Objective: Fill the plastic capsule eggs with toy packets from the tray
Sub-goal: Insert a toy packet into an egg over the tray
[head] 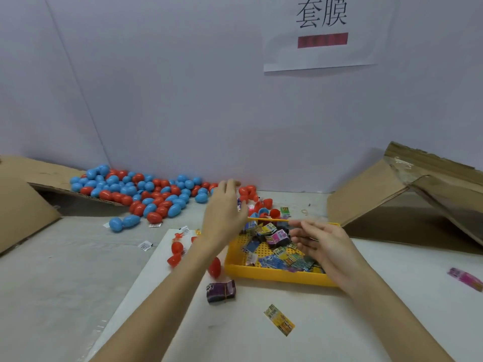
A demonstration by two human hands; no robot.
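A yellow tray [271,276] holds several colourful toy packets [277,237] in front of me. My right hand [317,241] hovers over the tray's right side with its fingers straight, holding nothing I can see. My left hand [226,207] is stretched out beyond the tray's far left corner, fingers extended toward loose red egg halves [261,203]. A big pile of closed blue and red capsule eggs [146,193] lies along the wall at the back left. Red egg halves [176,253] lie left of the tray.
A folded purple packet bundle [220,291] and a yellow packet [279,319] lie near the tray's front. A pink packet [466,279] sits at far right. Cardboard boxes stand at the left [23,205] and right [407,194]. A paper sign [322,32] hangs on the wall.
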